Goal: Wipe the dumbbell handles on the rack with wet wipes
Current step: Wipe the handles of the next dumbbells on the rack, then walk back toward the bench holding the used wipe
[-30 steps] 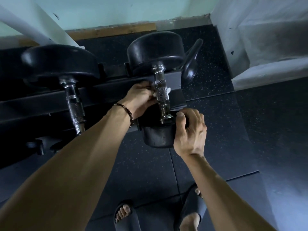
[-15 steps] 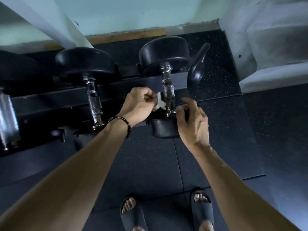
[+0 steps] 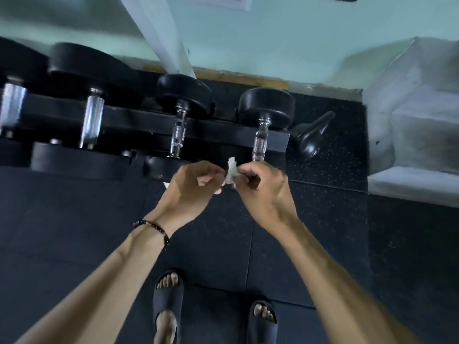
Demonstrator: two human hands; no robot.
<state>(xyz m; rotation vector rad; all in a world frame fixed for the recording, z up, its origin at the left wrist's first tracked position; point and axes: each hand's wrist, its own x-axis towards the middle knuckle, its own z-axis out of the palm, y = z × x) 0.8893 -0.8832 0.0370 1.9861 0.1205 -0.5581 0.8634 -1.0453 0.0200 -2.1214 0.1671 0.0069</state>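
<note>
Wipe [image 3: 231, 170], crumpled white, pinched betw. left hand [image 3: 191, 187] & right hand [image 3: 260, 189].

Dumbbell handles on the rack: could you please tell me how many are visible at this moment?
4. From the left: a thick handle cut off by the frame edge, a second thick handle, a slimmer knurled handle, and the rightmost handle just beyond the hands. More may lie outside the frame.

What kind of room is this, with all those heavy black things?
Most likely a gym or home weight room. Black round-headed dumbbells with shiny metal handles sit on a dark metal rack, a black kettlebell rests beside it, and the floor is black speckled rubber matting.
</note>
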